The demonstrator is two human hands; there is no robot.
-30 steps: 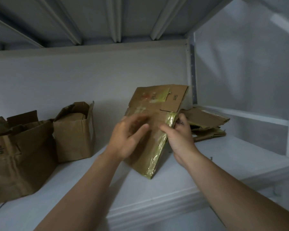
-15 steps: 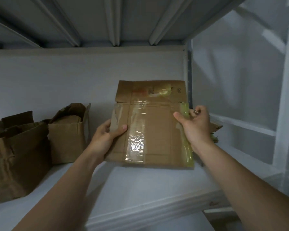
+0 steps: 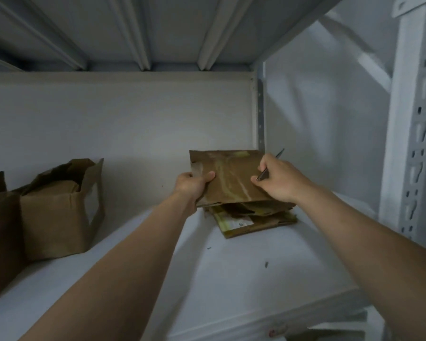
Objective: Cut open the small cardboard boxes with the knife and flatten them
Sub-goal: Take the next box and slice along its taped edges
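The left hand (image 3: 194, 184) pinches the near-left edge of a flattened box (image 3: 228, 177), thumb on top and fingers curled beneath, while the right hand (image 3: 279, 182) is closed on the box's right edge and on a thin knife (image 3: 271, 164) at once, the blade slanting up and away past the knuckles toward the shelf's back corner. The box hangs between the two hands, just above a stack (image 3: 251, 217) of other flattened pieces that lies directly under and slightly nearer than the hands; whether its underside already touches the stack I cannot tell. Its broad taped face looks up and toward the camera, its long axis seems to run left to right from one hand to the other, and its far edge is tilted higher than the near one. The step looks like laying this piece on the stack: lower it level, square its edges with those below, and release the left side first so the right can slide out with the knife kept pointed away from the other hand. Well off to the left of the left hand, on the same shelf (image 3: 231, 279), stand open boxes (image 3: 59, 210) not yet flattened.
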